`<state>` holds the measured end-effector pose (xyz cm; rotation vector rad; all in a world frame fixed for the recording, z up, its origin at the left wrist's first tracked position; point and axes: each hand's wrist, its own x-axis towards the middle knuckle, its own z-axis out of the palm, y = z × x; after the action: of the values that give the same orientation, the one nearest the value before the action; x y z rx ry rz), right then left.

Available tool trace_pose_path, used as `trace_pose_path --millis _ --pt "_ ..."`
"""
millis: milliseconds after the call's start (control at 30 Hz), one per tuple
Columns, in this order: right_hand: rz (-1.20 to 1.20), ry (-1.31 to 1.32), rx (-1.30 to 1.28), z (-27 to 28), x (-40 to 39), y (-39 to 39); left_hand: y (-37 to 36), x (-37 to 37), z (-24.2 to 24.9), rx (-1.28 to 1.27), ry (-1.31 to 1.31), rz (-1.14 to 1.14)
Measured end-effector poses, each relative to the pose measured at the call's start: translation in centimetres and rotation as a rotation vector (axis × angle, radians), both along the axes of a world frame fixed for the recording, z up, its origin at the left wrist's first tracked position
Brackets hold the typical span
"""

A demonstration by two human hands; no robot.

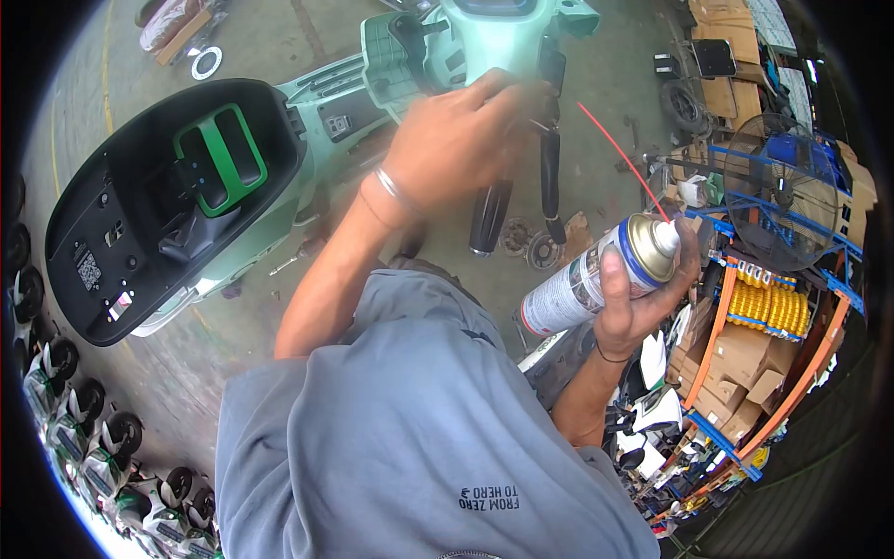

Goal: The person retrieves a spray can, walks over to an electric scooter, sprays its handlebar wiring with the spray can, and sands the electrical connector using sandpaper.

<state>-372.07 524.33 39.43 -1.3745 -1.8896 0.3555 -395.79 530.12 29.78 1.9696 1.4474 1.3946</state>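
Observation:
My right hand [643, 293] grips a spray can [596, 279], tilted, with its thumb across the label and a finger at the white nozzle. A thin red straw [622, 154] runs up and left from the nozzle. Over by the scooter's handlebar, my left hand [466, 135] is closed, its fingers bent and blurred beside the black grip and lever [550, 168]. What its fingertips hold is hidden. Just beyond is the mint-green front cover [489, 42] of the scooter.
The scooter's black seat compartment [102, 224] with a green frame [223, 158] lies left. Metal round parts [545, 250] sit on the floor. At right are a large fan [780, 191], an orange-and-blue rack [717, 326] and cartons. Several scooters [121, 433] line the lower left.

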Motion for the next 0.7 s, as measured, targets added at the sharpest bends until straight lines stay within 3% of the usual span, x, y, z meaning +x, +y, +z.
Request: trace_pose_path --millis 100,167,200,233,300,500,700 --pt "-0.004 0.061 -0.019 -0.1 -0.4 0.0 0.1 -0.1 -0.5 -0.086 -0.01 0.03" --pt "-0.005 0.115 -0.035 -0.1 -0.8 -0.2 0.6 -0.2 -0.9 -0.047 -0.273 0.088" --pt "-0.006 0.163 -0.069 -0.1 -1.0 -0.4 0.3 -0.2 -0.6 -0.215 -0.498 0.037" --pt "-0.004 0.212 -0.103 -0.1 -1.1 -0.4 0.3 -0.1 -0.6 -0.216 -0.493 0.034" --pt "0.01 0.176 -0.076 -0.4 -0.9 -0.4 0.2 0.2 -0.6 -0.229 -0.77 0.027" --pt "0.019 0.16 -0.088 -0.8 -1.0 -0.2 -0.2 0.5 -1.6 -0.419 -1.086 0.227" --pt "0.028 0.164 -0.091 -1.2 -0.9 0.0 -1.0 -0.3 -4.2 -0.502 -1.391 0.172"
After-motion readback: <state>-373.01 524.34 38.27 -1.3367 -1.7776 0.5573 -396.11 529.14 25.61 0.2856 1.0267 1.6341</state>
